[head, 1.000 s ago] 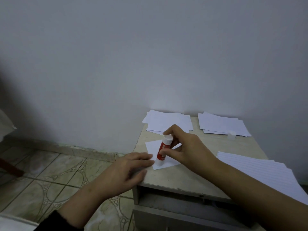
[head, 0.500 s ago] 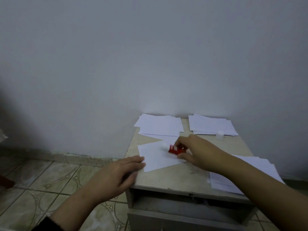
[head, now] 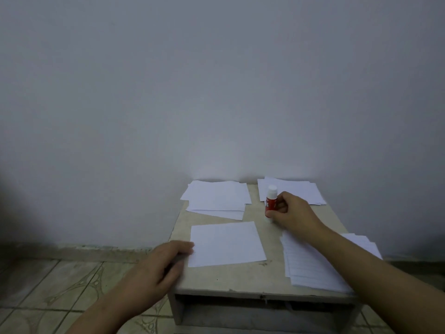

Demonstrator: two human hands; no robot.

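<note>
The glue stick [head: 271, 203] is standing almost upright on the surface [head: 216, 277], at about 1 o'clock from its middle, with the white end pointing up and the red body below. The right grip [head: 292, 213] is closing around the lower red part, with fingers and thumb curled on it, and seems to be pressing it downward. Something small and pale is showing under the lower end, but I cannot tell whether it is the cap.

The single sheet [head: 226, 244] is lying flat at about 7 o'clock, well apart from the glue stick. The left grip [head: 166, 261] is resting with relaxed fingers on the left edge of this sheet. It is holding nothing and is only steadying the paper.

In my judgement the stick is not working on the sheet at this moment, since it is standing on bare surface beside it. No glue is showing on the paper, so I cannot say how much gluing is done. The sheet is waiting to be handled further.

For moving, the sheet's left edge is lying close to the edge of the surface at 9 o'clock, where the floor [head: 60, 285] is below. The back left stack [head: 216, 198] is sitting at 11 o'clock, and the back right stack [head: 303, 189] is just behind the glue stick. The lined stack [head: 310, 263] is filling 4 o'clock under the right forearm. The wall [head: 216, 92] is closing 12 o'clock. Open room is lying in the bare strip between the sheet and the lined stack, and along 6 o'clock.
</note>
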